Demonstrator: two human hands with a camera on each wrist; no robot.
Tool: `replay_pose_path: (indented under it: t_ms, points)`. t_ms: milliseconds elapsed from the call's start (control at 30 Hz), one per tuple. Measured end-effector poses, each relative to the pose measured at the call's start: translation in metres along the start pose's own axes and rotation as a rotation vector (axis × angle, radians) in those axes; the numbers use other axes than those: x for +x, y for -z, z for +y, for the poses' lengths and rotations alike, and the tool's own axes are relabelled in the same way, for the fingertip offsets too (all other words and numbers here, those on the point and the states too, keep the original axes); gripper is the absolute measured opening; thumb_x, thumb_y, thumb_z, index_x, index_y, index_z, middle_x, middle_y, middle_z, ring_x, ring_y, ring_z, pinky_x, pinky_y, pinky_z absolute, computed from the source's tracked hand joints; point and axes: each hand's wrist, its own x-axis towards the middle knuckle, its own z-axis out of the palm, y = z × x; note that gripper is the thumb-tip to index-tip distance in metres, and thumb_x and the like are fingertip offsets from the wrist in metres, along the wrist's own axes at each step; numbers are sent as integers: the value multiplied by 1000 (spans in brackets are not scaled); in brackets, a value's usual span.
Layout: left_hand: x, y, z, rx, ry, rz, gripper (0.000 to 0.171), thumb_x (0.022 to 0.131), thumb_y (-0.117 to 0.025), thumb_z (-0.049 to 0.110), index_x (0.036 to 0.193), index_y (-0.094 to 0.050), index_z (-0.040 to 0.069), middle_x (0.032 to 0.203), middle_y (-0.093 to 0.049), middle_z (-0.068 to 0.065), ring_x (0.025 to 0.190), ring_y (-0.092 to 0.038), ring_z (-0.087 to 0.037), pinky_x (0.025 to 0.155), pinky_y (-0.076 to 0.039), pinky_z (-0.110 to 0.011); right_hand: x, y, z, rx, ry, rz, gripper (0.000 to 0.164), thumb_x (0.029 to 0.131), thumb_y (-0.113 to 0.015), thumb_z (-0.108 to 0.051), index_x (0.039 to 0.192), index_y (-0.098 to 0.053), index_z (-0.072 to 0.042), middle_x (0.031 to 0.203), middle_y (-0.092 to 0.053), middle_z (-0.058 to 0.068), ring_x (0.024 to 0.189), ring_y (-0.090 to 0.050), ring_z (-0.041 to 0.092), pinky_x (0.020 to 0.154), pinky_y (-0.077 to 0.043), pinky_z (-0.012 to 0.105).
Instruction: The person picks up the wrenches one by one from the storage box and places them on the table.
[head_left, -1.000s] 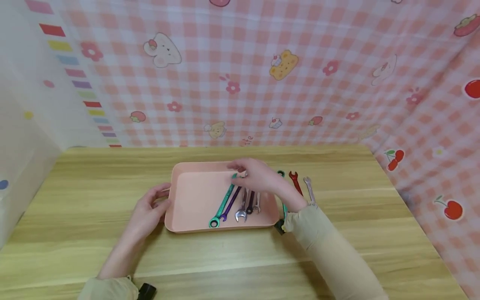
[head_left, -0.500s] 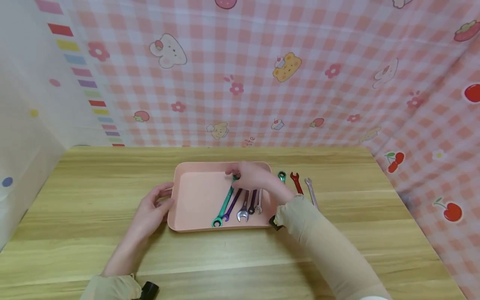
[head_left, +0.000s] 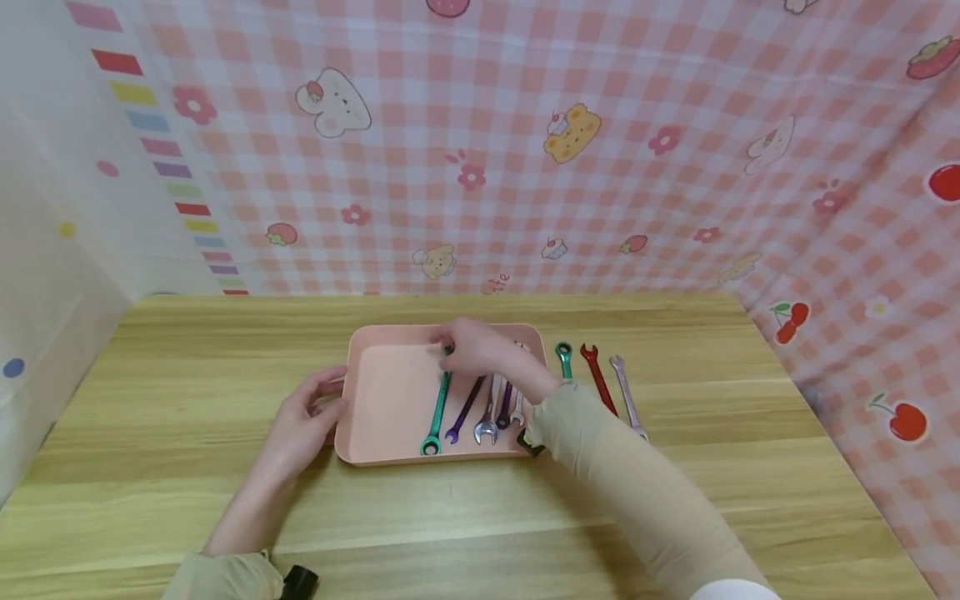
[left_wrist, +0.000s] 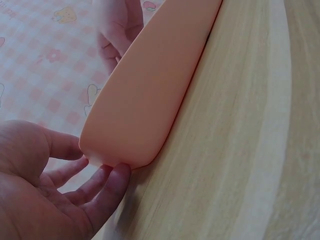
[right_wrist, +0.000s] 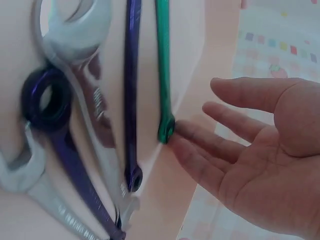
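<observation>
In the head view, a pink tray holds a green ratchet wrench, a slim purple wrench, a silver wrench, a dark purple ring wrench and a small silver wrench. My right hand is over the tray's far side. In the right wrist view its fingertips touch the end of the green wrench, fingers loosely extended and thumb apart. With my left hand I touch the tray's left end; in the left wrist view the fingertips rest against its outside wall.
Right of the tray, another green ratchet wrench, a red wrench and a silver wrench lie on the wooden table, partly behind the right sleeve. A checked cloth hangs behind the table.
My right hand has moved left with the far end of the green wrench, which now stands farther from the purple one. The left hand stays at the tray's end.
</observation>
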Motion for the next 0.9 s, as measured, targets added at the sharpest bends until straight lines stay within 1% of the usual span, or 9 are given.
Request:
replay_pose_path:
  t_ms: [100, 167, 333, 400, 533, 633, 767, 833, 900]
  points:
    - [1, 0, 0, 1, -3, 3, 55, 108, -51, 9, 161, -36, 5, 158, -45, -29, 112, -64, -11, 77, -59, -21, 0, -1, -4, 25, 5, -6, 49, 102, -62, -9, 150, -56, -9, 153, -61, 17, 142, -57, 32, 117, -50, 44]
    - [0, 0, 1, 0, 2, 3, 55, 108, -51, 9, 161, -37, 5, 158, -46, -29, 112, -64, -13, 78, -59, -20, 0, -1, -5, 37, -3, 20, 47, 102, -61, -8, 149, -58, -8, 151, -62, 16, 141, -58, 31, 117, -50, 44]
    - [-2, -1, 3, 1, 13, 4, 55, 108, -51, 8, 161, -37, 6, 158, -46, -28, 117, -63, -17, 78, -59, -20, -1, -2, -3, -31, -53, 104, 42, 103, -61, -7, 145, -61, -4, 141, -68, 17, 129, -64, 30, 111, -54, 44]
    - [-2, -1, 3, 2, 14, 6, 55, 108, -52, 9, 161, -37, 6, 158, -46, -28, 117, -63, -17, 78, -59, -20, 0, -3, -2, -63, -54, 98, 42, 103, -62, -8, 144, -62, -5, 139, -69, 17, 125, -65, 30, 111, -54, 44]
    - [-1, 0, 2, 1, 12, 8, 55, 108, -52, 9, 161, -37, 6, 159, -46, -28, 116, -63, -14, 78, -59, -20, 3, -5, -1, -83, -48, 77, 43, 102, -63, -10, 145, -61, -6, 140, -68, 17, 126, -64, 29, 112, -53, 45]
    - [0, 0, 1, 4, 10, 8, 55, 108, -52, 10, 161, -37, 6, 158, -46, -28, 118, -63, -15, 79, -59, -20, 4, -6, -2, -104, -40, 80, 41, 101, -65, -10, 143, -63, -6, 135, -71, 15, 117, -66, 25, 106, -55, 40]
    - [0, 0, 1, 9, 12, 10, 55, 108, -52, 10, 161, -37, 6, 158, -46, -28, 122, -62, -20, 79, -58, -19, 4, -7, -5, -121, -30, 81, 39, 101, -67, -12, 140, -65, -7, 133, -71, 14, 116, -67, 26, 102, -57, 39]
    - [1, 0, 1, 10, 10, 9, 55, 108, -52, 10, 161, -37, 6, 158, -46, -28, 122, -63, -21, 78, -59, -20, 3, -7, -5, -120, -29, 81, 39, 101, -67, -11, 140, -65, -7, 138, -70, 15, 127, -65, 29, 108, -56, 43]
    - [0, -1, 2, 3, 13, 6, 55, 108, -51, 9, 161, -37, 6, 159, -46, -28, 122, -62, -21, 79, -59, -20, 2, -7, -5, -129, -22, 82, 39, 101, -66, -11, 140, -65, -7, 139, -69, 15, 129, -65, 29, 110, -55, 43]
